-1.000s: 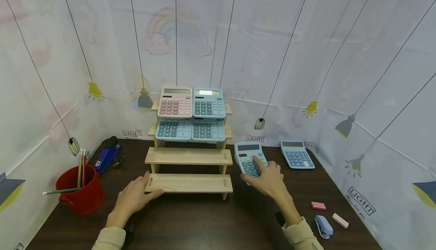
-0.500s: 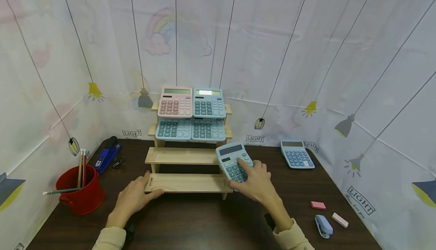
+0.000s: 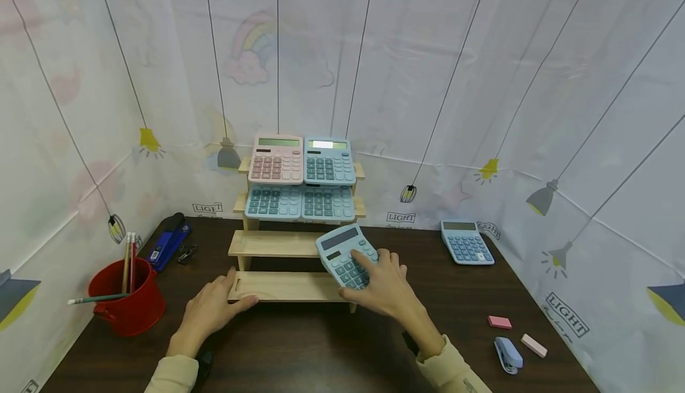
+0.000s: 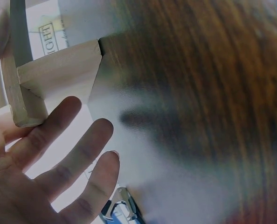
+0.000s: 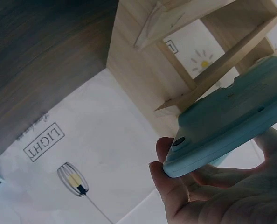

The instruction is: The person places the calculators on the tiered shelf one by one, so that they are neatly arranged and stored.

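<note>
My right hand (image 3: 381, 286) grips a light blue calculator (image 3: 345, 254) tilted above the right end of a wooden stepped rack (image 3: 278, 244). In the right wrist view the calculator's underside (image 5: 236, 121) rests on my fingers (image 5: 185, 186), with the rack's steps (image 5: 176, 60) behind it. My left hand (image 3: 211, 308) lies with straight fingers at the left end of the lowest step (image 3: 283, 286), thumb on its front corner. The left wrist view shows my spread fingers (image 4: 68, 158) beside the rack's end (image 4: 31, 88). The top two steps hold a pink calculator (image 3: 276, 160) and three blue ones (image 3: 329, 162).
Another blue calculator (image 3: 467, 242) lies on the dark table (image 3: 299, 345) at the back right. A red cup with pencils (image 3: 125, 298) stands at the left, a blue stapler (image 3: 168, 242) behind it. Erasers (image 3: 500, 322) and a small stapler (image 3: 508, 355) lie at the front right.
My right hand has lifted the light blue calculator off the table and carried it left, over the rack's right end. The left hand has stayed put.
</note>
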Motion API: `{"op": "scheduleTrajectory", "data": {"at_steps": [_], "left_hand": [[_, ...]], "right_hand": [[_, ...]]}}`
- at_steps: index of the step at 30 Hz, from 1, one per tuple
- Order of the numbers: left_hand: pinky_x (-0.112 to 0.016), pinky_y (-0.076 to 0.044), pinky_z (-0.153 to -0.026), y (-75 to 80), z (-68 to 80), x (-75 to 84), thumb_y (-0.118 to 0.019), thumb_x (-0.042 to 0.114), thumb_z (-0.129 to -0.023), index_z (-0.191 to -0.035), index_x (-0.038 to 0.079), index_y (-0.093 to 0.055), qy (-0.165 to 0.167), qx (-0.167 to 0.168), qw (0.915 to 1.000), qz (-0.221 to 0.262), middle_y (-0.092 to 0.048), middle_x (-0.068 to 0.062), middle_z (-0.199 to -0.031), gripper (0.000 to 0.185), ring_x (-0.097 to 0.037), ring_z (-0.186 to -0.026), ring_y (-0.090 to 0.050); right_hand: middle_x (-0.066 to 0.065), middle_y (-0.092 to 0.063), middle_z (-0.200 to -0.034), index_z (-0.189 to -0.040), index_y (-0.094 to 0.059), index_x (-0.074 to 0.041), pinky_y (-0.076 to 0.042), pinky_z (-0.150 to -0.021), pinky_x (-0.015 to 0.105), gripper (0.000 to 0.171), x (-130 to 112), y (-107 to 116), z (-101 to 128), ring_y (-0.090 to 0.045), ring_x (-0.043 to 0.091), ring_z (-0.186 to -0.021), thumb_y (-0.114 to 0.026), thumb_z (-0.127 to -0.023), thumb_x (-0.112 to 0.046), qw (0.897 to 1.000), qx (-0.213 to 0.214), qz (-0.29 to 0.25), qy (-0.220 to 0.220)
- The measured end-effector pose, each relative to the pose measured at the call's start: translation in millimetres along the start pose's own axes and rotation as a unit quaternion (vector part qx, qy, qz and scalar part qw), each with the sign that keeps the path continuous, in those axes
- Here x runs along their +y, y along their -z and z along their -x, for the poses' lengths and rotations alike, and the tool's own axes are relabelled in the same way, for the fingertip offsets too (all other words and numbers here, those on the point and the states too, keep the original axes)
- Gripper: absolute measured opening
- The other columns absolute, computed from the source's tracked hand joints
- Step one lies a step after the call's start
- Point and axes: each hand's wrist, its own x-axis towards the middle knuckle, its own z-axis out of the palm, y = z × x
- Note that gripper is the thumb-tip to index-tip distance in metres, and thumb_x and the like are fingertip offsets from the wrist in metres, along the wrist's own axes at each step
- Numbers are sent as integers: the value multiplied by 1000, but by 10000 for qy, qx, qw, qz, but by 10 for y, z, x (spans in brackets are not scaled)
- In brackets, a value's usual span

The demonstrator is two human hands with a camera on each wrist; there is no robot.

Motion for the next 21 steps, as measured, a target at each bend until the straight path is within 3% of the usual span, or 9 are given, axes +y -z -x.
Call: {"op": "scheduleTrajectory", "data": {"at_steps": [11,21], "left_hand": [[-64,-50,-86,18,1,0,-57,80,-81,-156,2,-34,4,-1,10000,4,-57,-24,-139,110,-45,-121,-58],[-65,-50,-86,21,3,11,-56,81,-81,-156,2,-33,-1,-75,10000,-9,-56,-25,-140,112,-46,-122,-57]], "right_hand": [[27,-50,-132,-146,-54,-27,-32,-75,43,83,-138,-64,-211,-43,33,-101,-66,-75,-68,9999,-90,15,97],[33,-44,-145,-145,-54,-22,-38,-86,55,89,-267,-231,-342,-44,48,-117,-66,-75,-75,9997,239,20,72]]}}
